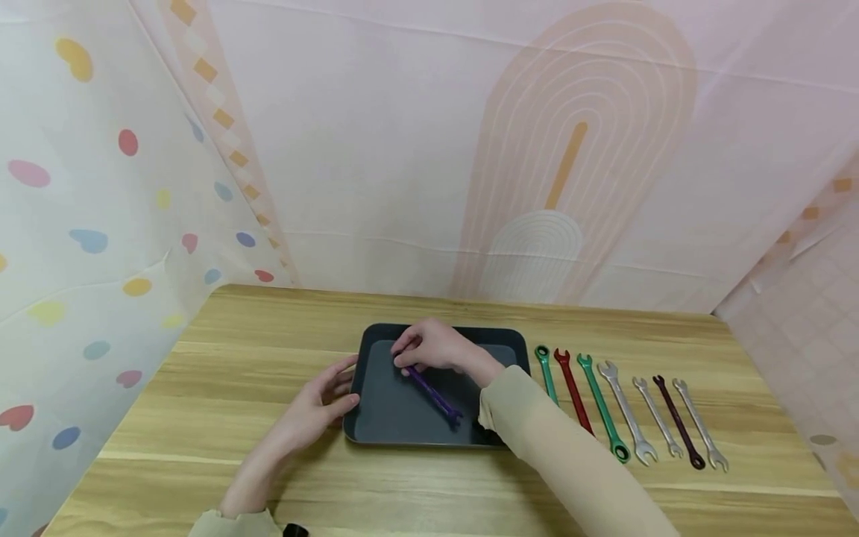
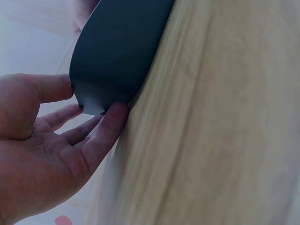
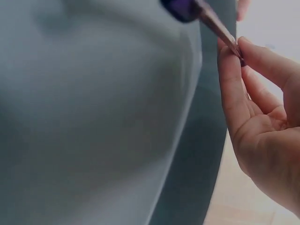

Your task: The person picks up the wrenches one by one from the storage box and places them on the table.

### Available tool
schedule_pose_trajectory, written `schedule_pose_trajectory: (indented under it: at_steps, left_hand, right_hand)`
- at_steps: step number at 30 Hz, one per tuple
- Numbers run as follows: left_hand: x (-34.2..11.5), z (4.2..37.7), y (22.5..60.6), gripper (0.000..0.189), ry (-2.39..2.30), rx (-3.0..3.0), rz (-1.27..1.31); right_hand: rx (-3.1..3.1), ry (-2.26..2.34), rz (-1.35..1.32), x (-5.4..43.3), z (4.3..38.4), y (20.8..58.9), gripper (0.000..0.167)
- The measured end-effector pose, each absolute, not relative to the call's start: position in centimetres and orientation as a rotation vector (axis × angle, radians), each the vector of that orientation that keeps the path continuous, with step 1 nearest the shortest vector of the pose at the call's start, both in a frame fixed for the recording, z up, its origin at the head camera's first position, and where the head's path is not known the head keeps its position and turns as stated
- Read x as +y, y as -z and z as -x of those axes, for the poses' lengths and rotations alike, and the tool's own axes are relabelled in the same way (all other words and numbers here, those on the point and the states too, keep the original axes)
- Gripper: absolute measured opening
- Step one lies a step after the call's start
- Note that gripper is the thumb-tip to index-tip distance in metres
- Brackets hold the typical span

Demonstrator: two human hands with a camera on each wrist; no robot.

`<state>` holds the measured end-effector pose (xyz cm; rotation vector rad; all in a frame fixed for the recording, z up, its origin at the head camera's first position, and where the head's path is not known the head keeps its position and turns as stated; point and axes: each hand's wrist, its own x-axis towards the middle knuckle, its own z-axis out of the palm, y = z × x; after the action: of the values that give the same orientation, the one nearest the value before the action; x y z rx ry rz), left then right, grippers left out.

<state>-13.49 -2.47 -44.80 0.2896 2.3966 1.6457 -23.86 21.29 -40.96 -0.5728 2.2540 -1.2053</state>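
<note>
A dark grey rectangular tray (image 1: 382, 421) sits on the wooden table. Over it, my right hand (image 1: 436, 344) pinches one end of a purple wrench (image 1: 429, 389) between thumb and fingertips. The wrench slants toward the tray's near right, its open-ended jaw low over the tray floor. In the right wrist view, the pinched end of the purple wrench (image 3: 185, 7) shows between the fingertips (image 3: 230, 58). At the tray's left side, my left hand (image 1: 318, 403) touches the outer wall with spread, fairly straight fingers. The left wrist view shows its thumb (image 2: 56, 87) at the rim.
Right of the tray several wrenches lie in a row: green (image 1: 600, 403), red (image 1: 573, 388), silver (image 1: 627, 410) and dark maroon (image 1: 678, 421) among them. My right sleeve (image 1: 570, 455) covers part of the row and the tray's near right corner. A patterned cloth (image 1: 376, 186) hangs behind the table.
</note>
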Motion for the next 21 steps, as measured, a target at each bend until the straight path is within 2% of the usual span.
schedule_pose_trajectory:
  at_steps: [10,21]
  left_hand:
    - [-2.5,13.7,44.7,0.065,-1.628,2.419,-0.288]
    - [-2.6,13.9,44.8,0.065,-1.618,2.435,-0.299]
  right_hand:
    - [2.254,1.368,0.553,24.2,23.8,38.6,0.029]
    - [2.289,1.58,0.546,29.7,21.2,36.3,0.03]
